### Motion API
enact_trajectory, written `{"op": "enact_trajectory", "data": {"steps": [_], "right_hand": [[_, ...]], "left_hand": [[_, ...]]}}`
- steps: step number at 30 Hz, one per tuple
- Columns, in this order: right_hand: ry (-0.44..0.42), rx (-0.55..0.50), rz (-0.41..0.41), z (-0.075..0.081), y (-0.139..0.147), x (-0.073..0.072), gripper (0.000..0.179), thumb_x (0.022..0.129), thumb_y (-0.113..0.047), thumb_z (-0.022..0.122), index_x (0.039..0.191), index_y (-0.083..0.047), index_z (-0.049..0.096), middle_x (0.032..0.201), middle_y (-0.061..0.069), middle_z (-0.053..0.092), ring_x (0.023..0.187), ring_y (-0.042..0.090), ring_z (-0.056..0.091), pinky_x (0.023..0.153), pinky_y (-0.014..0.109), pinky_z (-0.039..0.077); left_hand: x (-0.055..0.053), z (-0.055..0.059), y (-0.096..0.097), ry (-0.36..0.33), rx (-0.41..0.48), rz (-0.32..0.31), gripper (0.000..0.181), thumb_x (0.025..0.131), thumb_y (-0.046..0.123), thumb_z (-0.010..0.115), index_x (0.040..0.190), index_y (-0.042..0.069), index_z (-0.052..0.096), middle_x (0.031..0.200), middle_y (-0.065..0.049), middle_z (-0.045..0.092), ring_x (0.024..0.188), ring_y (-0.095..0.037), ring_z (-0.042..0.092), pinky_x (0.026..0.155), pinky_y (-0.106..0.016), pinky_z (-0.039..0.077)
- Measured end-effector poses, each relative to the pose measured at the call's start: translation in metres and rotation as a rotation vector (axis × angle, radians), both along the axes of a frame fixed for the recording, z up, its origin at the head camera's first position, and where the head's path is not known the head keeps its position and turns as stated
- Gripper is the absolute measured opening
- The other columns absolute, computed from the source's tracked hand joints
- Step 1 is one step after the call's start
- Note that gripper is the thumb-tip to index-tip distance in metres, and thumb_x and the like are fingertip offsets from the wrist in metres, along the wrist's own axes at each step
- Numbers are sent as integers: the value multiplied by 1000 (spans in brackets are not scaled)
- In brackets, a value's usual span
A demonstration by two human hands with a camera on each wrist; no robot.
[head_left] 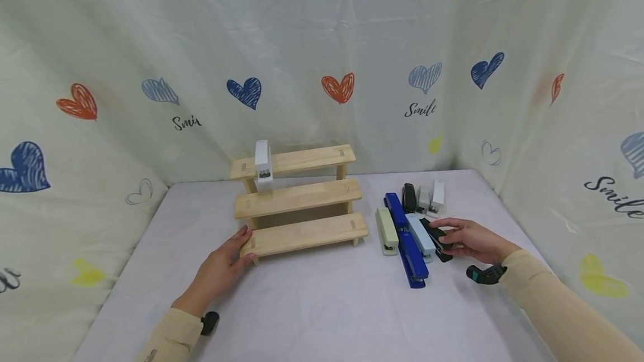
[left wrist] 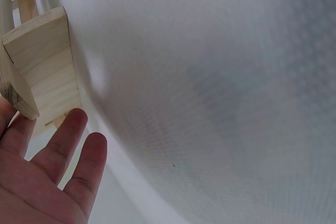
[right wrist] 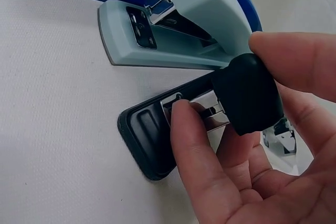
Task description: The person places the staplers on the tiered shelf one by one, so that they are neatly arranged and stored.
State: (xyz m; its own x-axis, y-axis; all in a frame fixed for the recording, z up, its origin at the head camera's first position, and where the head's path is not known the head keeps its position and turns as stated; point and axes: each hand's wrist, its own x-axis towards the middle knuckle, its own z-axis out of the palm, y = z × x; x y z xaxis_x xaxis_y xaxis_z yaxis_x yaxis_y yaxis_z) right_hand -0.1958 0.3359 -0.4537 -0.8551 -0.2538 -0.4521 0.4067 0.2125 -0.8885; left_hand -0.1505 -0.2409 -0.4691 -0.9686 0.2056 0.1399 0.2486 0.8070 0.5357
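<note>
My right hand [head_left: 470,240] pinches a black stapler [right wrist: 247,95] by its head, thumb on one side and fingers on the other; its dark base lies along the table. Right beside it is a light blue stapler [head_left: 420,234], with a long blue stapler [head_left: 410,250] and a pale green stapler [head_left: 386,230] further left. At the left end of a three-step wooden rack [head_left: 309,234], my left hand [head_left: 221,264] holds the lowest step, thumb at the front and fingers behind. One white stapler [head_left: 263,161] sits on the rack's top step, pointing forward.
Behind the black stapler stand another black stapler [head_left: 408,198], a small white stapler [head_left: 423,199] and a larger white one. A white cloth covers the table [head_left: 312,312]. Curtains with printed hearts [head_left: 244,93] close off the back and both sides.
</note>
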Motion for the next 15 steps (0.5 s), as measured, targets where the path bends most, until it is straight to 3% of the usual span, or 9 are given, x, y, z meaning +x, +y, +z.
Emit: {"op": "enact_trajectory", "data": {"steps": [8, 15], "right_hand": [[-18, -14, -3, 1, 0, 0, 50, 94, 0, 64, 142, -2, 51, 129, 22, 41, 101, 29, 56, 94, 45, 52], [-64, -99, -27, -1, 2, 1, 47, 94, 3, 62, 140, -4, 55, 134, 22, 39, 100, 28, 56, 96, 46, 51]], "left_hand": [[1, 0, 0, 5, -2, 0, 65, 96, 33, 69, 149, 4, 45, 157, -11, 37, 136, -41, 40, 102, -62, 39], [2, 0, 0, 1, 5, -7, 65, 96, 33, 68, 150, 4, 45, 157, -11, 36, 136, -40, 40, 101, -62, 39]]}}
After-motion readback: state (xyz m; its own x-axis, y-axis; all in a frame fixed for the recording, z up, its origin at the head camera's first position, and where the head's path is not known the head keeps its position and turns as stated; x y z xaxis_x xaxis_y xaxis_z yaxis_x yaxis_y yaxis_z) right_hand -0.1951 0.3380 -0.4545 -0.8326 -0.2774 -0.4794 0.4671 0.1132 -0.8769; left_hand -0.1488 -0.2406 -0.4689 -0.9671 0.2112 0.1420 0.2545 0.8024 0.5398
